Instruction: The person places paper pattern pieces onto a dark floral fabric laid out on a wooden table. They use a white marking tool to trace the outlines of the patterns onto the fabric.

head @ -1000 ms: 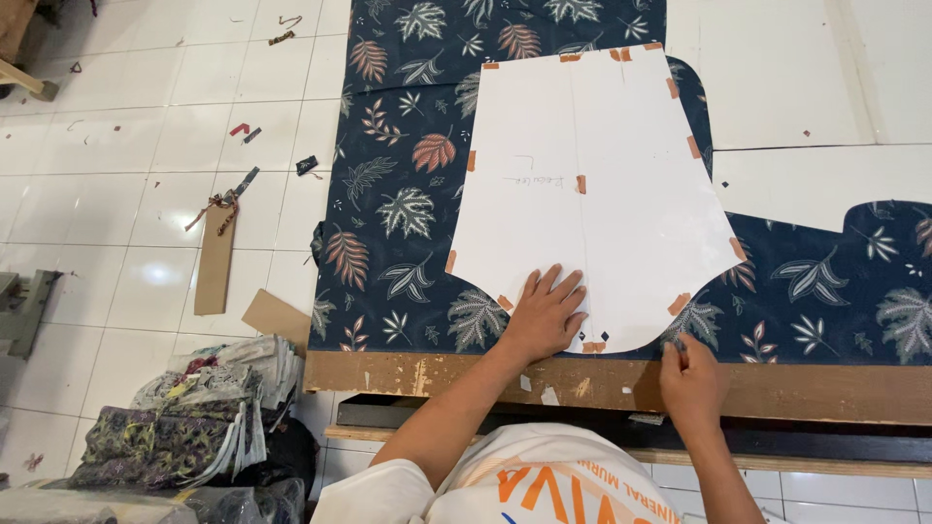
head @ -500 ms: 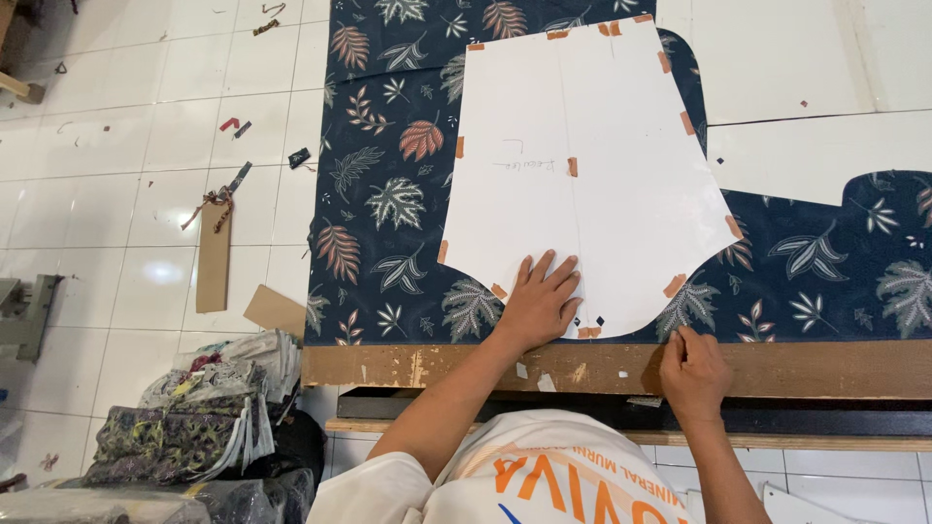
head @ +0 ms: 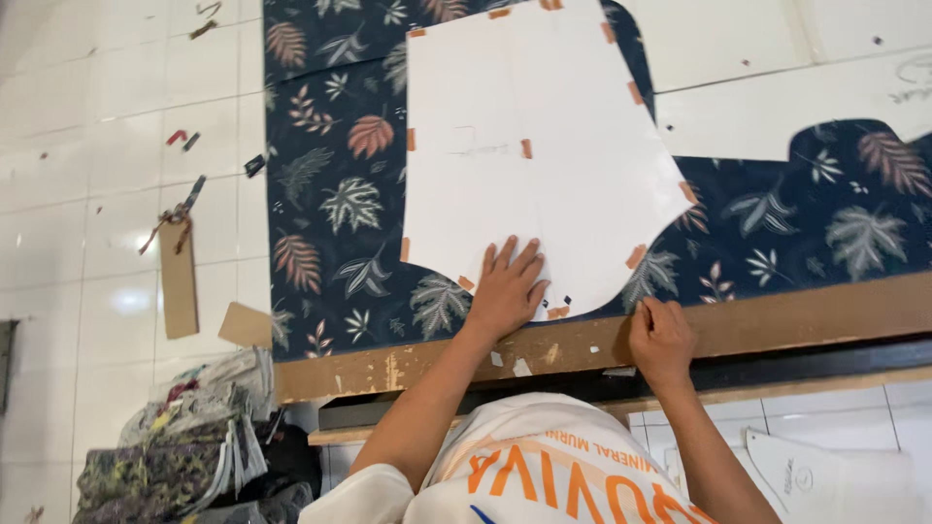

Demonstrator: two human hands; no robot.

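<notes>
We see a wooden table (head: 777, 325) under our hands, dark leaf-print cloth (head: 330, 194) spread directly on it above them.

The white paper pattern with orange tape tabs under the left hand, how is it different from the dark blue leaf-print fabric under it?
The white paper pattern with orange tape tabs is plain, stiff-looking and cut to a curved outline; the dark blue leaf-print fabric is patterned, and spreads wider, past the pattern's edges. The pattern lies on top, pressed by the left hand; the fabric lies beneath. Both lie flat on the table.

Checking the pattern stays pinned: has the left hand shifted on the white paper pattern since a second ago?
No. The left hand remains flat on the pattern's lower edge.
</notes>
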